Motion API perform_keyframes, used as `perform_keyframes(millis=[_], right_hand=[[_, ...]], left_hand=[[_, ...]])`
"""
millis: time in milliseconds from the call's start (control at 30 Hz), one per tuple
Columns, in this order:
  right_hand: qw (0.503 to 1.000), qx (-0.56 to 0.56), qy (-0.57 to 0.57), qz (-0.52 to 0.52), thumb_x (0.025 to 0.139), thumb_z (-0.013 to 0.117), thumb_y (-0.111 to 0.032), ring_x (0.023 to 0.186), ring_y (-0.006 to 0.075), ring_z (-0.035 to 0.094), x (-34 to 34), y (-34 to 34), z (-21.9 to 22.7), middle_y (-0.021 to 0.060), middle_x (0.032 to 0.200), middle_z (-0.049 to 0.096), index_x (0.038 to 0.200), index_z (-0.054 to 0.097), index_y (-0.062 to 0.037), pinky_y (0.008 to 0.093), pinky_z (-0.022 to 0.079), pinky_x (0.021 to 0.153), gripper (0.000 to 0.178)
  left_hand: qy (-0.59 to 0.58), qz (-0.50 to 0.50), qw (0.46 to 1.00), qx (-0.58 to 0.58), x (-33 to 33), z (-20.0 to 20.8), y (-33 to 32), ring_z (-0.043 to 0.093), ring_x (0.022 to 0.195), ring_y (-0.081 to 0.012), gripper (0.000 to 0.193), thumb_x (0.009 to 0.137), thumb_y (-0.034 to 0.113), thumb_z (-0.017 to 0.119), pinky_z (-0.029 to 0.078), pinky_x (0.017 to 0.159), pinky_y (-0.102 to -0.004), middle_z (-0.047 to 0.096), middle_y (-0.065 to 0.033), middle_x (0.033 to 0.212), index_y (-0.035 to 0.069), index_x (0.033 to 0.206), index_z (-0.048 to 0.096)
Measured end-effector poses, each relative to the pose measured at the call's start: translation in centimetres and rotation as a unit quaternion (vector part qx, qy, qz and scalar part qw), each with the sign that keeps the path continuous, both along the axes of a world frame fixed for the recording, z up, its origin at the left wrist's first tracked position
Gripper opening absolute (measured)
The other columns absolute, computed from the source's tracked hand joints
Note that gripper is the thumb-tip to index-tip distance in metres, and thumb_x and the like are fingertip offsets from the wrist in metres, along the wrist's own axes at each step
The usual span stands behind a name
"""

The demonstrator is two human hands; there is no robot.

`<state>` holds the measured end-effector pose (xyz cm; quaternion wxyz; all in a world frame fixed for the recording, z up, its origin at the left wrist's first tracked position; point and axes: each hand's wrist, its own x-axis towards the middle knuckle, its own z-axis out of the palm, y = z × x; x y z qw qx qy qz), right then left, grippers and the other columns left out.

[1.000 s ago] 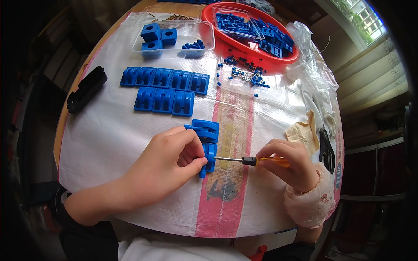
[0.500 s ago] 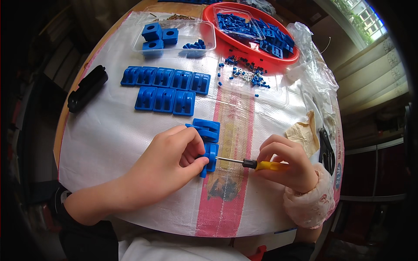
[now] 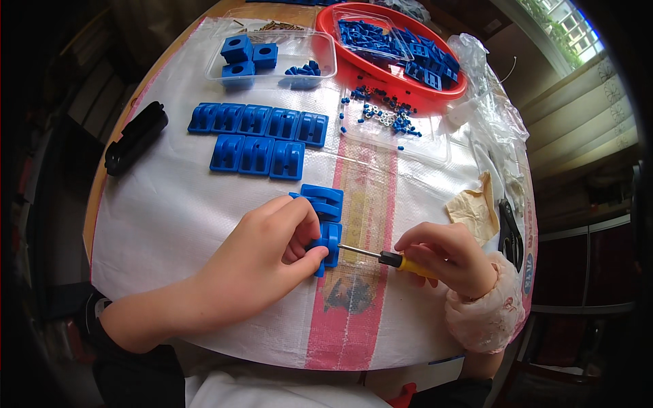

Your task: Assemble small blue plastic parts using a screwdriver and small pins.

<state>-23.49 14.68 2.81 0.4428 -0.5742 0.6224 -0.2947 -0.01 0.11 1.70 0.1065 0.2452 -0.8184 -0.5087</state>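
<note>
- Little has shifted since the earlier frames: the right hand (image 3: 449,255) has only turned slightly on the yellow-handled screwdriver (image 3: 388,258) it grips.
- Left hand (image 3: 272,255) is closed around a blue block (image 3: 331,243) at the table's near middle, the screwdriver tip pressed into its side.
- Another blue piece (image 3: 325,201) lies just behind, touching.
- Eight finished-looking blocks (image 3: 262,139) sit in two rows beyond.
- Loose screws (image 3: 388,117), a clear tray (image 3: 272,58) and a red bowl (image 3: 340,27) of parts suggest plenty remains.

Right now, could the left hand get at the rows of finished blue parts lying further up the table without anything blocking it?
Probably yes. The left hand is busy pinching a blue part against the screwdriver, but bare cloth lies between it and the rows of blue parts. It would have to let go first.
</note>
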Motion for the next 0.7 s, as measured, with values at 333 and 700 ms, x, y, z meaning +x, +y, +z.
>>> perform_keyframes(millis=[333,700], right_hand=[[0.997,-0.042,0.056,0.041,0.076,0.081,-0.009,0.082,0.012,0.061,-0.3,-0.2,-0.4,0.0035,0.094,0.057,0.099,0.063,-0.0048,0.0246,0.051,0.064,0.029],[0.974,-0.175,0.136,0.055,0.078,0.075,0.001,0.079,0.0243,0.066,-0.6,-0.3,-0.8,0.0113,0.091,0.065,0.103,0.067,-0.0005,0.0298,0.052,0.069,0.026]], left_hand=[[-0.002,0.001,0.998,-0.061,0.3,-0.3,0.2,0.062,0.075,-0.0155,0.022,0.084,0.006,0.073,0.053,0.068,-0.0268,0.056,-0.0094,0.089,-0.001,0.094,0.054],[0.008,-0.003,0.998,-0.067,0.5,-0.3,0.3,0.067,0.078,-0.0184,0.019,0.085,0.003,0.071,0.056,0.068,-0.0272,0.057,-0.0115,0.092,-0.003,0.091,0.055]])
